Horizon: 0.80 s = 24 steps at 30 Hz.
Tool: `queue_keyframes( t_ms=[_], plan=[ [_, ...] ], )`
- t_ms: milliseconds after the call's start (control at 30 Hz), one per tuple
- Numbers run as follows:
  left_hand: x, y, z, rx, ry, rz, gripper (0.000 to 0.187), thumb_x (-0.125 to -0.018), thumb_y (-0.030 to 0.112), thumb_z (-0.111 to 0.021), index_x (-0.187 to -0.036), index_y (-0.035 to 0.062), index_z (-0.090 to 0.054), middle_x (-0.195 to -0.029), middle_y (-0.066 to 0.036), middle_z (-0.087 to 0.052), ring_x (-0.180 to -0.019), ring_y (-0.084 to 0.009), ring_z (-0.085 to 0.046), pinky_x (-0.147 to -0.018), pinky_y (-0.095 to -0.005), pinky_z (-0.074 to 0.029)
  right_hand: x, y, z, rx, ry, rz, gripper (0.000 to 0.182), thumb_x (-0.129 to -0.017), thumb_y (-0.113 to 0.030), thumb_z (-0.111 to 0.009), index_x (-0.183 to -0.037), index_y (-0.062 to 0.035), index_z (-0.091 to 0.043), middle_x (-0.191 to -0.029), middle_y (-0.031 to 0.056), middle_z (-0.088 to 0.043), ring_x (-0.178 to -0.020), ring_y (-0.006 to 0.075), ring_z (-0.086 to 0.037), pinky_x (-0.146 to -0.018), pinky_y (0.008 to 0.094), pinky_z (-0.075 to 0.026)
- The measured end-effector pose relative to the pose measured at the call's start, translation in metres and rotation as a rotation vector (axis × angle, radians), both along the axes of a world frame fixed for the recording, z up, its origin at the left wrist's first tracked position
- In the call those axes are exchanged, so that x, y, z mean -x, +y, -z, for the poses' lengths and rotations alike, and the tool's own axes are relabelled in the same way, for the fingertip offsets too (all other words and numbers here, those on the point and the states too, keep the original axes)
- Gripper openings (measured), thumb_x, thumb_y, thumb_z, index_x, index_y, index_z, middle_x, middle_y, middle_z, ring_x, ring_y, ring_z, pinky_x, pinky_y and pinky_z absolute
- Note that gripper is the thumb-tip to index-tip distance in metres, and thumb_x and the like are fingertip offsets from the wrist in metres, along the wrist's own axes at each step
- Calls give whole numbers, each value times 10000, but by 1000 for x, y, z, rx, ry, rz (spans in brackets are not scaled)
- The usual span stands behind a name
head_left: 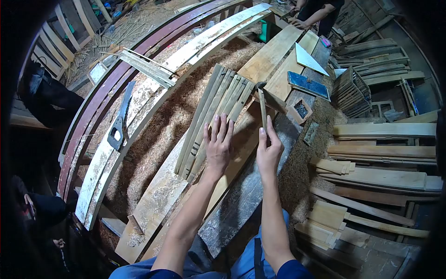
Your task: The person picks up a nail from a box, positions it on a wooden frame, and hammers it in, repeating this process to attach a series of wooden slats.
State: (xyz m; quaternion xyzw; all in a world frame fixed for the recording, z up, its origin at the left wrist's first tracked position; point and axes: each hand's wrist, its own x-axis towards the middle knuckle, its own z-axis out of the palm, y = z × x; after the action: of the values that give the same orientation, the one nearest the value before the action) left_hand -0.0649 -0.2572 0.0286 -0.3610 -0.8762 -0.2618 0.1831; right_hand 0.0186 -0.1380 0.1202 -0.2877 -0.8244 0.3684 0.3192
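Observation:
My left hand (217, 148) lies with fingers outstretched on a row of narrow wooden slats (204, 111), set side by side on the plank bench. Short dark marks or pieces show near both ends of the slats. In my right hand (270, 156), closed round its handle, is a hammer (262, 104). Its dark head is up by the slats' far right corner, beside a small upright board (273, 102). The palm side of my left hand is hidden.
A handsaw (119, 125) lies on the curved white beam (100, 172) to the left. A blue-topped rectangular piece (307, 85) and a small box of nails (301, 110) sit to the right. Stacked boards (385, 151) line the right side. Another person's hand (302, 24) is at the bench's far end.

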Motion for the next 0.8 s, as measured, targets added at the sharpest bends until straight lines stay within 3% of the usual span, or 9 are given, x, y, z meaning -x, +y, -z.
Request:
queue_keyframes(
  t_ms=[167, 233, 267, 333, 433, 800],
  plan=[
    [2, -2, -6, 6, -47, 8, 670, -862, 47, -609, -1522, 127, -526, -1667, -100, -397, -1558, -287, -334, -1286, -541, -170, 1, -2, 0, -11, 4, 1, 424, -1073, -174, -558, -1460, -2, -582, -1258, 289, -692, -1138, 424, -687, -945, 451, -536],
    [7, -5, -9, 19, -33, 26, 702, -839, 74, -657, -1523, 164, -531, -1673, -67, -396, -1560, -269, -334, -1285, -525, -168, 1, -3, -5, 112, -45, 7, 445, -1083, -192, -567, -1462, 41, -558, -1405, 237, -646, -1313, 331, -631, -1083, 386, -480],
    [10, -6, -10, 19, -34, 26, 702, -839, 74, -657, -1523, 164, -531, -1673, -67, -396, -1560, -269, -334, -1285, -525, -168, 1, -2, -2, 111, -46, 7, 445, -1083, -192, -567, -1462, 41, -558, -1405, 237, -646, -1313, 331, -631, -1083, 386, -480],
    [19, -11, -20, 8, -123, 117, 728, -818, 122, -705, -1523, 192, -534, -1673, -42, -401, -1563, -252, -334, -1287, -515, -174, 2, -1, 5, -3, 23, -2, 427, -1077, -182, -556, -1458, 8, -579, -1291, 290, -682, -1174, 424, -679, -965, 447, -536],
    [26, -12, -22, 60, -8, 126, 745, -811, 165, -733, -1527, 200, -531, -1670, -41, -405, -1564, -248, -335, -1287, -508, -185, 1, -2, 6, 8, 19, 5, 431, -1081, -189, -552, -1461, 12, -574, -1317, 289, -671, -1196, 421, -672, -981, 442, -534],
    [23, -7, -20, 57, -29, 84, 721, -864, 171, -706, -1554, 197, -499, -1665, -50, -413, -1566, -249, -332, -1294, -501, -190, -3, -5, 15, -24, 43, -2, 423, -1085, -170, -543, -1467, 10, -569, -1318, 285, -670, -1173, 424, -675, -964, 449, -534]
  ],
)
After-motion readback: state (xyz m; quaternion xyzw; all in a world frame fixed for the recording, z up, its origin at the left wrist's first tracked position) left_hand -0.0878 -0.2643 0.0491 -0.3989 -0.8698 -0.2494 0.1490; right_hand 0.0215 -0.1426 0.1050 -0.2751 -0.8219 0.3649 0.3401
